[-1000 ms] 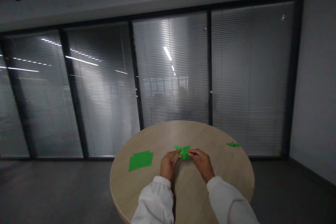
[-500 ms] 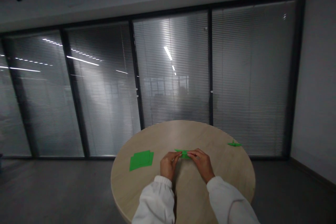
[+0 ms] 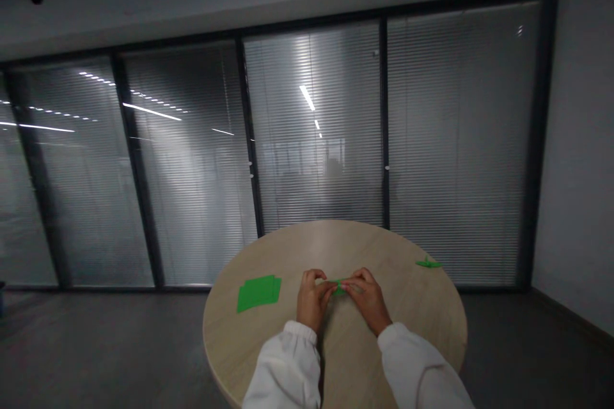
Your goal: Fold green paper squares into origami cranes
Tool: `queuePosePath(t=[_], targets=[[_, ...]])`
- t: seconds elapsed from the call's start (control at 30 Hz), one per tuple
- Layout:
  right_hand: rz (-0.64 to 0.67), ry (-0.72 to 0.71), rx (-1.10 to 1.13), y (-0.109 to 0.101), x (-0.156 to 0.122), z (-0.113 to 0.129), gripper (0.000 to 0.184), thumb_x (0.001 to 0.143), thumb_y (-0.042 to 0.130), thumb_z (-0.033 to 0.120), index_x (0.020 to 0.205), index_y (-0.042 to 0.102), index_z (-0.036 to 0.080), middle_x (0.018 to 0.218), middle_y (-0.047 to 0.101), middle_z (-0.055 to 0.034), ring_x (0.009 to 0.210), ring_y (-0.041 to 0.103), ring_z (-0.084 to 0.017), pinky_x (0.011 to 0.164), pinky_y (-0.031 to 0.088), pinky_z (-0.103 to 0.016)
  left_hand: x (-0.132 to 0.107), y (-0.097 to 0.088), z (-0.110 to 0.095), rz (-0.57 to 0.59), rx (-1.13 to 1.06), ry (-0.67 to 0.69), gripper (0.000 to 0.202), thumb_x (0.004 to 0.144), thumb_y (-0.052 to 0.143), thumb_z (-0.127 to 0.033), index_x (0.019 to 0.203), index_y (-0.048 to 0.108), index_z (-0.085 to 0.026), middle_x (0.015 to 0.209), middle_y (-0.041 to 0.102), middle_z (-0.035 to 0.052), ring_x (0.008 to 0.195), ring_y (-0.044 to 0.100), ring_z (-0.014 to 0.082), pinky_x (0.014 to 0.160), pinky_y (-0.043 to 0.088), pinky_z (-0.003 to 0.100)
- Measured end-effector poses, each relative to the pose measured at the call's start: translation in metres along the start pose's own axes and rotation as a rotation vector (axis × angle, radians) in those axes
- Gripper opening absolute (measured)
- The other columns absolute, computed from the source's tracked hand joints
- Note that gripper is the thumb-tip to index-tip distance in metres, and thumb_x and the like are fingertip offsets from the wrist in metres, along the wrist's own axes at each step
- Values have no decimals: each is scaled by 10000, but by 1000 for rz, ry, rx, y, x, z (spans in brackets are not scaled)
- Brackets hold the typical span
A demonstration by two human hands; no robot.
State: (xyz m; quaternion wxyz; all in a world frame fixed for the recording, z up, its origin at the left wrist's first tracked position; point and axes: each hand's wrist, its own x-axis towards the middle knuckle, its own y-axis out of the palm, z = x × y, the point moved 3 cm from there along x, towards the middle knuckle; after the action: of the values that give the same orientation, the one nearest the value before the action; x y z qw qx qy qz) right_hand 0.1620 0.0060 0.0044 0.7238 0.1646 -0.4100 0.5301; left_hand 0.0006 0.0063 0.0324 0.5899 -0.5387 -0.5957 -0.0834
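A small folded green paper piece (image 3: pixel 338 285) lies at the middle of the round wooden table (image 3: pixel 297 249), mostly hidden between my hands. My left hand (image 3: pixel 313 301) pinches its left side with curled fingers. From the other side my right hand (image 3: pixel 368 299) grips it, fingers pressed together. Both wrists come out of white sleeves.
A stack of flat green paper sheets (image 3: pixel 258 292) lies on the table to the left of my hands. A finished green folded paper figure (image 3: pixel 428 262) sits near the table's right edge. Behind the table stand glass walls with closed blinds and a dark grey floor.
The green paper showed wide pointed flaps a second ago; now it is pressed into a narrow strip. Both hands have closed in towards each other over it.
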Motion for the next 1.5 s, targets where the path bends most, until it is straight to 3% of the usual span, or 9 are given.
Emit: queuePosePath(t=[0.17,0.4,0.5,0.7,1.0,1.3,1.43,1.5], targets=[[-5,-50,-63,0,0,-1,176,772,642,403,784,731,252,843,548,-51,817,526,-192,754,474,-319,0,0,0,10,-26,14,188,829,543,-274,817,726,-232,922,561,82,920,508,227,808,463,374],[-45,-9,-123,-7,2,-6,195,811,590,403,796,719,257,833,556,-54,822,531,-204,768,469,-335,0,-3,8,-140,-103,-67,163,807,568,-261,815,727,-228,881,563,70,885,528,226,794,458,362],[-25,-22,-99,-6,1,-4,184,806,599,399,796,715,257,825,557,-49,826,526,-204,769,463,-335,-1,1,10,-116,-126,-66,158,786,601,-263,878,727,-242,942,560,74,935,521,234,835,451,383],[5,-53,-74,-2,0,-1,140,803,617,358,799,714,256,843,579,-46,828,530,-195,757,456,-325,0,2,7,-94,-144,-56,145,791,594,-264,765,732,-229,929,577,75,916,533,234,820,458,379],[60,-146,-202,0,0,3,102,821,619,300,787,700,246,763,628,-24,797,550,-191,762,439,-334,-1,4,2,-20,-95,21,145,817,565,-222,780,704,-203,930,580,75,919,533,210,820,457,365],[17,-136,-178,-4,1,-11,146,827,608,337,779,695,230,762,627,-27,797,557,-187,739,459,-336,-1,5,11,-85,-86,-22,143,806,561,-204,756,695,-204,935,570,65,884,550,194,789,468,330],[-85,-105,-183,-8,1,-12,205,841,578,379,763,685,223,748,609,-33,782,555,-186,712,475,-333,-1,3,11,-143,-81,-163,220,797,576,-289,993,653,-222,897,557,51,850,564,192,782,469,335],[-132,-82,-187,-10,1,-13,222,846,566,398,773,682,223,758,606,-38,785,555,-188,711,479,-333,-2,6,11,-85,-141,-276,343,808,555,-330,1130,568,-212,788,561,18,741,573,174,726,474,313]])
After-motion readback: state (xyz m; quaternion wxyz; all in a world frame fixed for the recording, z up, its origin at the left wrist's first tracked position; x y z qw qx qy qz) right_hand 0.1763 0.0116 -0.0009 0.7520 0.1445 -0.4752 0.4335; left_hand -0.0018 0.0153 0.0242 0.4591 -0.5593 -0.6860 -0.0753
